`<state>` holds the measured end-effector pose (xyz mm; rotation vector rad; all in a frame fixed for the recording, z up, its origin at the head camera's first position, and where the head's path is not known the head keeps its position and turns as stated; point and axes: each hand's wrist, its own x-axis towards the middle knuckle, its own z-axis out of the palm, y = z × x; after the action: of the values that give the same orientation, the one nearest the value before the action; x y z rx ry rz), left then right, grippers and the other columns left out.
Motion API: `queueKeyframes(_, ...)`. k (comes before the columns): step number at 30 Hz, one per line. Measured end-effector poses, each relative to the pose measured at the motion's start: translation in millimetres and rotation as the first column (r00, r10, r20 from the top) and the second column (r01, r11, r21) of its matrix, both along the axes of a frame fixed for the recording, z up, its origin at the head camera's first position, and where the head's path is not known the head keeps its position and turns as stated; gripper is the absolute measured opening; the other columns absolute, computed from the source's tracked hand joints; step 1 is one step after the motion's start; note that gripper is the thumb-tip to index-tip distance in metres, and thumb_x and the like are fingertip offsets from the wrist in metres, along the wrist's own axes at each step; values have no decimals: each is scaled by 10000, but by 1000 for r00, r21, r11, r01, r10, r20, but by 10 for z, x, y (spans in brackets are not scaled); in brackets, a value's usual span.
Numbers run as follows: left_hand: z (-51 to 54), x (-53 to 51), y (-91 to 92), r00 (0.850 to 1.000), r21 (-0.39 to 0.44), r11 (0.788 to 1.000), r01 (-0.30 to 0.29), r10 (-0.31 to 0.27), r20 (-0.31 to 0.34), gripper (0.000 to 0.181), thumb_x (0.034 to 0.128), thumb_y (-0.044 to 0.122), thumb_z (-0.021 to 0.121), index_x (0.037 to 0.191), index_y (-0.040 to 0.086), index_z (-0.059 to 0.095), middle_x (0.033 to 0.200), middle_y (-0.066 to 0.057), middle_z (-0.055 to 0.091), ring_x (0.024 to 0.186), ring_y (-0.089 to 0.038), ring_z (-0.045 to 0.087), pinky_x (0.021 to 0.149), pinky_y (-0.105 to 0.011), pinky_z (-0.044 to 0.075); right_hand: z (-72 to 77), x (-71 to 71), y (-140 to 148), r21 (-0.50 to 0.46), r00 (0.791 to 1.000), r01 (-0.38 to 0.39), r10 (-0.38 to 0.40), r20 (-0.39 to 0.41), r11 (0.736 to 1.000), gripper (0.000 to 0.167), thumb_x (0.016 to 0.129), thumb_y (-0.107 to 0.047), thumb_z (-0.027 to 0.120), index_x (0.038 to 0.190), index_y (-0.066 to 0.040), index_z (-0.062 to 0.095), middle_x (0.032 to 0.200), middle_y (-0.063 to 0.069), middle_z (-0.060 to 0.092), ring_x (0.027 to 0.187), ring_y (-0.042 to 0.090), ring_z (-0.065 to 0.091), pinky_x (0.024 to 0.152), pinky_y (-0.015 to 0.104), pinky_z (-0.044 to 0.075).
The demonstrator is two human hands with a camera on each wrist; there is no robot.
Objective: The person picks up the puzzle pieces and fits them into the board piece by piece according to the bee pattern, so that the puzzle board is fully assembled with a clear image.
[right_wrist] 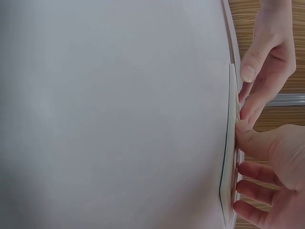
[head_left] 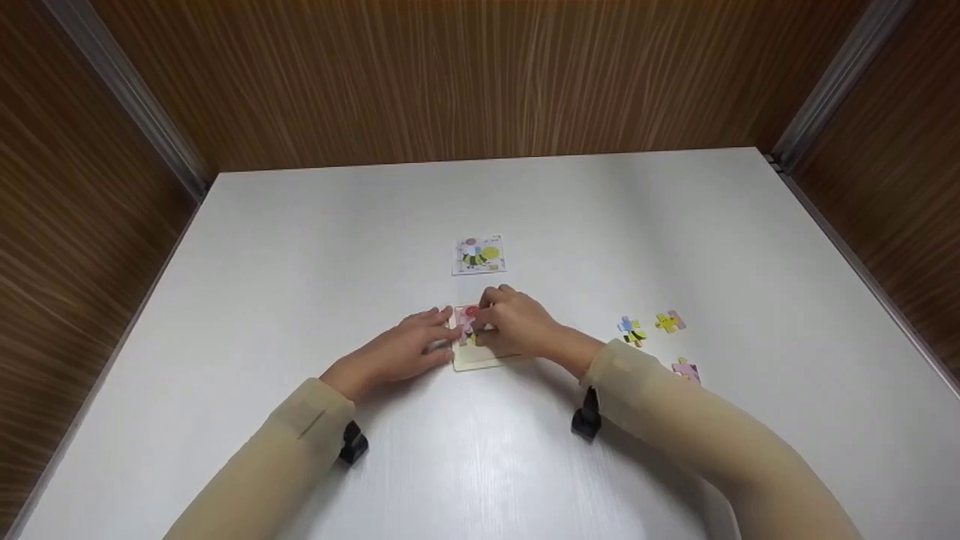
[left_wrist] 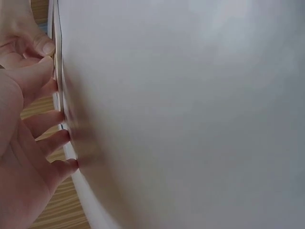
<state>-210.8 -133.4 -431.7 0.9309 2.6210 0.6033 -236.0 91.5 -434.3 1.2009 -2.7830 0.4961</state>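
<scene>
A pale square puzzle tray (head_left: 480, 365) lies on the table, with pink and red puzzle pieces (head_left: 464, 316) in its upper left part. My left hand (head_left: 401, 351) rests at the tray's left edge, fingers spread, one fingertip reaching onto the pieces. Over the tray, my right hand (head_left: 521, 324) pinches a piece with a yellow part (head_left: 472, 340) between thumb and fingers; the hand hides much of the tray. In the left wrist view, fingertips of the left hand (left_wrist: 28, 152) touch the edge. The right wrist view shows the right hand's (right_wrist: 281, 171) thumb low on the tray (right_wrist: 228, 167).
A square picture card with a bee (head_left: 480, 256) lies behind the tray. To the right are three loose pieces: a blue and yellow one (head_left: 632, 331), a yellow and pink one (head_left: 670, 322), and a pink one (head_left: 685, 370) partly behind the right sleeve. Wood-grain panels surround the table.
</scene>
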Motion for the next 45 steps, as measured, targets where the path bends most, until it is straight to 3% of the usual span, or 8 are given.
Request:
queueKeyframes(9, -4, 1, -5, 1000, 5, 1000, -17, 17, 21, 545, 946, 356, 518, 1436, 163, 376, 1518, -72, 216, 1386, -266, 175, 1098, -436, 179, 57, -2, -14, 48, 999, 20, -22, 40, 999, 180, 775, -178, 746, 945, -122, 731, 970, 41, 593, 836, 197, 504, 681, 325, 453)
queueKeyframes(24, 11, -36, 22, 998, 15, 999, -34, 34, 52, 500, 936, 354, 534, 1396, 177, 448, 1506, -70, 252, 1382, -264, 187, 1097, -436, 182, 56, -8, 6, 11, 996, 35, -36, 84, 999, 203, 766, -172, 736, 963, -123, 731, 987, 38, 595, 852, 194, 496, 693, 321, 436)
queueKeyframes(32, 14, -18, 21, 999, 21, 999, -29, 29, 37, 471, 938, 322, 533, 1361, 120, 488, 1495, -106, 260, 1381, -276, 188, 1098, -431, 180, 39, -12, -2, 13, 999, 25, -26, 24, 1000, 162, 776, -167, 724, 927, -114, 742, 959, 50, 606, 834, 205, 514, 670, 329, 455)
queueKeyframes(36, 15, -6, 20, 997, 26, 998, -58, 56, 57, 470, 932, 336, 530, 1357, 138, 493, 1501, -87, 254, 1387, -253, 175, 1103, -407, 170, 20, -15, -1, 2, 1000, 8, -8, -9, 1000, 168, 782, -158, 722, 942, -114, 748, 944, 52, 608, 817, 209, 517, 662, 331, 457)
queueKeyframes(41, 16, 5, 12, 988, 17, 993, -121, 119, 99, 589, 925, 377, 537, 1443, 163, 357, 1515, -69, 230, 1387, -219, 172, 1103, -387, 169, 22, -7, -4, -11, 1000, 14, -14, -6, 1000, 177, 783, -152, 711, 954, -112, 741, 928, 46, 598, 794, 196, 504, 642, 324, 444)
queueKeyframes(45, 24, 5, 6, 990, 23, 994, -108, 106, 90, 645, 928, 370, 540, 1470, 135, 283, 1514, -80, 232, 1385, -228, 179, 1102, -385, 175, 34, -10, -16, 0, 1000, 25, -25, 9, 1000, 196, 770, -163, 725, 961, -119, 731, 922, 34, 589, 792, 187, 493, 641, 318, 435)
